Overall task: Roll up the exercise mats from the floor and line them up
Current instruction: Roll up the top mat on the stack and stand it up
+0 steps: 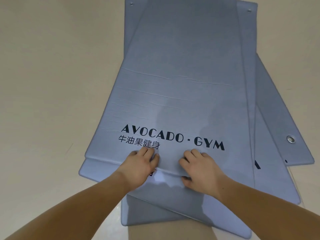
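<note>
Several grey-blue exercise mats lie flat in a fanned, overlapping pile on the floor. The top mat [176, 87] carries black "AVOCADO · GYM" lettering near its close edge. My left hand [141, 166] grips that near edge, fingers on top and thumb tucked under. My right hand [201, 170] holds the same edge a little to the right, in the same way. A second mat [275, 170] pokes out on the right, and another mat [155, 210] shows beneath my wrists.
Beige floor [52, 84] surrounds the pile, wide on the left. A metal eyelet [290, 139] sits in the corner of a lower mat on the right; smaller eyelets mark the far corners.
</note>
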Demonstrator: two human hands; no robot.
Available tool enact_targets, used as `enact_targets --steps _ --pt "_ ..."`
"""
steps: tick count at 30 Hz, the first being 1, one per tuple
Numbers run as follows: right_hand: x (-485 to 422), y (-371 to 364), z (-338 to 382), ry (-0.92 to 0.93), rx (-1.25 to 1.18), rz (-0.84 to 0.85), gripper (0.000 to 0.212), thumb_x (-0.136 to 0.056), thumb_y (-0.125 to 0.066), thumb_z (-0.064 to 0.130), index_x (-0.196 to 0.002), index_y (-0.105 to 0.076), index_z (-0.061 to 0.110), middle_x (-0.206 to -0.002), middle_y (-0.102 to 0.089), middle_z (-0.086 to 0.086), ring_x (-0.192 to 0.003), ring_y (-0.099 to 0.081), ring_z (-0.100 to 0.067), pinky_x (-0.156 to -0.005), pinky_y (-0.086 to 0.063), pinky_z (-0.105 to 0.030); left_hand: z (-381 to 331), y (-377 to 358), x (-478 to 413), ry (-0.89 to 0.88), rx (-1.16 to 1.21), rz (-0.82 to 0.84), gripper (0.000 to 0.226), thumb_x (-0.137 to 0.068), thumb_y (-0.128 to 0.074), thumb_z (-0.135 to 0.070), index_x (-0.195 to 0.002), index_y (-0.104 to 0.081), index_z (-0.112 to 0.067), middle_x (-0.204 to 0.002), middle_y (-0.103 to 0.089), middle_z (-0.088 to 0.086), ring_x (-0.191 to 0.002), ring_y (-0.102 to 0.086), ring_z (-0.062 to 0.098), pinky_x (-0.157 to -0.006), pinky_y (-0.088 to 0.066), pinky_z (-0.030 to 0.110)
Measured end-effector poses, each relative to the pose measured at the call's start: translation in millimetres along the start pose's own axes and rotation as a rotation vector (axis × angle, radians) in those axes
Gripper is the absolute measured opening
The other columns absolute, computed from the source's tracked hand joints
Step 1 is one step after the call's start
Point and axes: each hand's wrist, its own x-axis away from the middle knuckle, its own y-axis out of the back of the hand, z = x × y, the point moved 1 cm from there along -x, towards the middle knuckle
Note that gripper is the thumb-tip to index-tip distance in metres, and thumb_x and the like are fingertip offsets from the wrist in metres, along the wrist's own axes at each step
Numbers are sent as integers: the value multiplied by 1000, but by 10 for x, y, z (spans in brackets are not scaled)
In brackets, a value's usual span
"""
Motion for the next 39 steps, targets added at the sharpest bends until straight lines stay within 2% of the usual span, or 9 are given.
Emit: enact_targets --steps 3,7,11,17,20,25,30,34,39 --pt "65 -26 29 25 -2 -39 34 -76 -58 47 -95 -67 20 -93 -61 -3 -82 -61 -28 -58 -52 -37 30 -65 -13 -27 29 -114 67 -49 -92 -17 -113 -73 -14 -100 -70 9 -81 -64 29 -52 -53 37" --pt "105 209 -45 -51 -196 -92 22 -97 -58 31 -114 -68 20 -101 -65 -3 -91 -64 -30 -64 -57 -42 109 342 65 -5 163 -239 30 -95 -59 -17 -125 -62 -18 -110 -69 4 -99 -62 30 -70 -52 39" --pt "224 716 -231 -115 -329 31 30 -108 -43 31 -133 -60 26 -119 -62 2 -110 -58 -25 -86 -54 -43 107 758 201 26 325 -273 44 -110 -25 -37 -129 -59 -18 -110 -69 4 -101 -60 29 -79 -55 43" --pt "758 1559 -591 -96 -589 558 16 -105 -54 30 -97 -64 40 -84 -65 11 -75 -58 -6 -75 -50 -31 -296 1627 498 -195 505 204 31 -113 -39 -40 -110 -63 -22 -87 -58 -6 -80 -54 20 -79 -45 35" --pt "861 1793 -751 -187 -622 514 9 -104 -57 41 -109 -65 41 -99 -69 15 -90 -63 -4 -88 -53 -33 -265 2188 348 -216 537 419 30 -113 -39 -43 -93 -58 -33 -91 -56 -15 -84 -54 6 -87 -41 33" --pt "713 1815 -627 -307 -16 -36 51 -98 -58 55 -140 -46 28 -130 -50 -2 -115 -51 -26 -94 -46 -41 -48 2424 -197 -22 367 288 30 -114 -34 -41 -124 -55 -22 -130 -60 4 -106 -54 23 -101 -44 41" --pt "548 1444 -339 -345 81 137 138 -74 -69 79 -163 16 19 -166 11 -30 -156 8 -49 -124 -7 -64 40 2434 -342 171 297 23 34 -111 -43 -42 -132 -50 -15 -135 -51 9 -118 -54 31 -93 -46 42" --pt "472 1123 -467 -316 44 109 149 -69 -76 75 -157 33 22 -167 21 -29 -157 16 -45 -126 2 -62 -195 2274 10 97 35 -398 47 -99 -56 -51 -133 -49 -19 -130 -52 6 -113 -52 28 -89 -47 41" --pt "285 1175 -761 -250 -24 144 147 -61 -75 82 -164 15 29 -171 6 -19 -159 5 -38 -129 -3 -54 -376 1548 164 207 59 -70 128 -77 -67 -77 -164 2 -12 -169 -6 16 -155 -14 37 -119 -27 60"
